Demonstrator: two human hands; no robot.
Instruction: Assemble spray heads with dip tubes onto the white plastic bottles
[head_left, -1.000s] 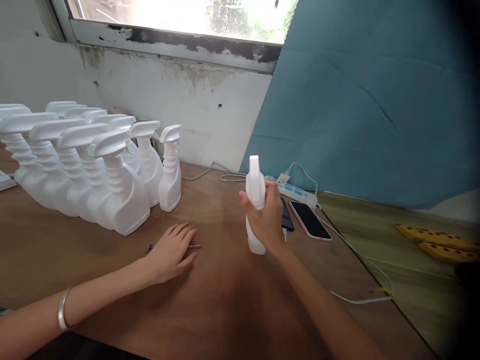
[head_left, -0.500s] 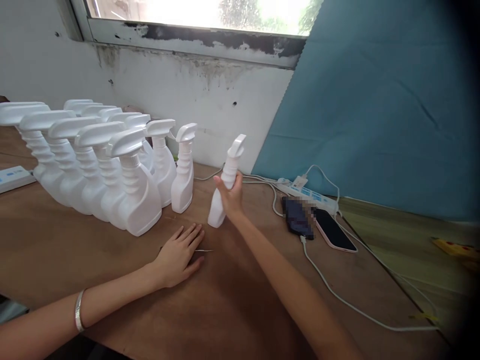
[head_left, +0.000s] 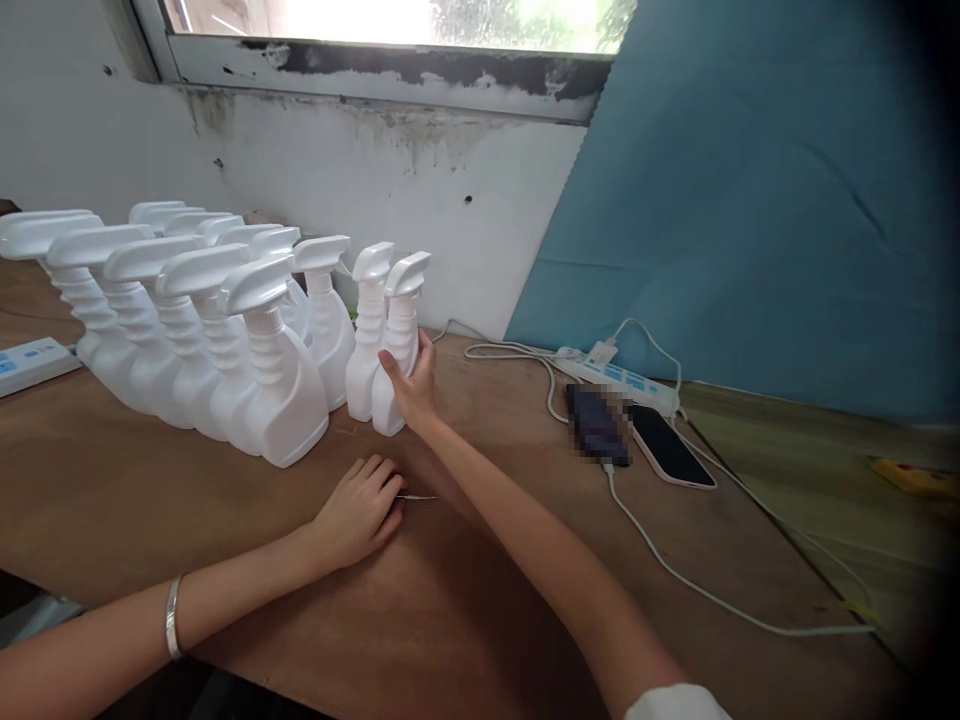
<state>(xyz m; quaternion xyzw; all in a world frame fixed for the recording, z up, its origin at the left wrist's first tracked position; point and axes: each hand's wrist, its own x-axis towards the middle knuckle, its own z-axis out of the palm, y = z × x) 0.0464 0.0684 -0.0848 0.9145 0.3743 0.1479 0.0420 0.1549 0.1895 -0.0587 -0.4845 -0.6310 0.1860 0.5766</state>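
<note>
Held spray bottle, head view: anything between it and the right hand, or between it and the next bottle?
Nothing visible. The right hand grips the held bottle directly. The next bottle is immediately beside it; can't tell if they touch. The left hand lies nearer the camera, outside that gap.

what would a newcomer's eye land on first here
The cluster of white spray bottles on the left of the brown table stands out first. Next comes the right hand, around the lower part of a similar bottle at the cluster's right end. Then there is the big blue cloth hanging at the right.
</note>
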